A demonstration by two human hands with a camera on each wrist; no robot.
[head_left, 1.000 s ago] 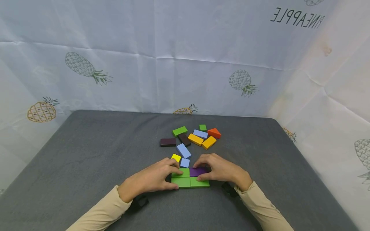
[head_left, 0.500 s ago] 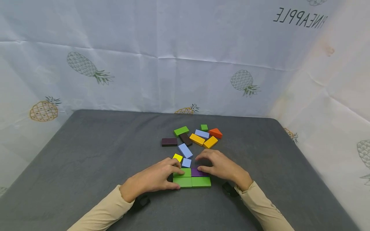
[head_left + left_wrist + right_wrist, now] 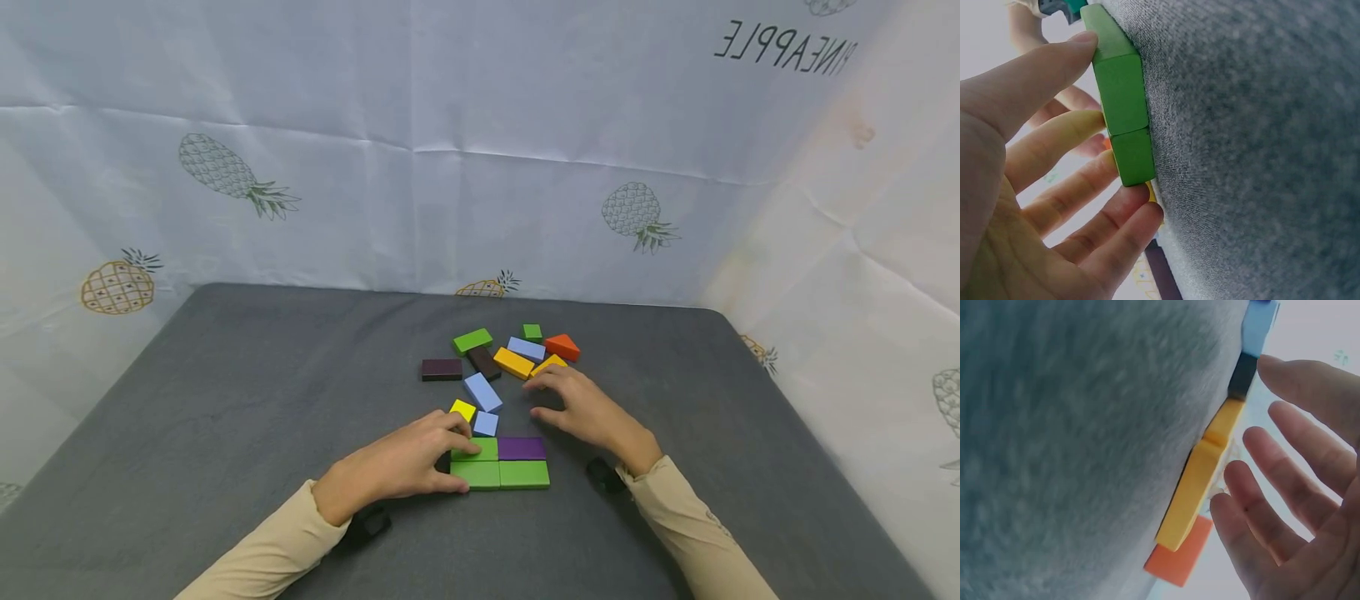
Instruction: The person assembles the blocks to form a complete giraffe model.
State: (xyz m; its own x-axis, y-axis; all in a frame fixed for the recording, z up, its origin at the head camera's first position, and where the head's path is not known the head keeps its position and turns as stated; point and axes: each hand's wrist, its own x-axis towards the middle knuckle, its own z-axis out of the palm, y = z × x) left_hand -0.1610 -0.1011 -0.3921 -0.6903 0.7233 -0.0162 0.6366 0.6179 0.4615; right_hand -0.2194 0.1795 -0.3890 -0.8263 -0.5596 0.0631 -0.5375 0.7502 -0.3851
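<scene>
Two green blocks (image 3: 480,476) lie one behind the other at the left of a flat four-piece rectangle. My left hand (image 3: 401,460) holds this pair, its thumb at the near edge and its other fingers along the top and far side. In the left wrist view the green block ends (image 3: 1124,94) show between thumb and fingers. A purple block (image 3: 522,448) and another green block (image 3: 525,475) fill the right half. My right hand (image 3: 588,408) holds nothing, its fingers spread and loosely bent near an orange-yellow block (image 3: 550,362), which they partly hide in the head view.
Behind the rectangle lie light blue blocks (image 3: 482,392), a yellow block (image 3: 462,409), dark brown blocks (image 3: 442,370), another orange-yellow block (image 3: 513,362), green blocks (image 3: 472,340) and a red-orange triangle (image 3: 562,347). A pineapple-print cloth (image 3: 337,208) hangs beyond the grey table (image 3: 300,358).
My right hand has let go of the purple and green blocks at the rectangle's right and moved away toward the loose blocks behind. My left hand stays on its green blocks.
</scene>
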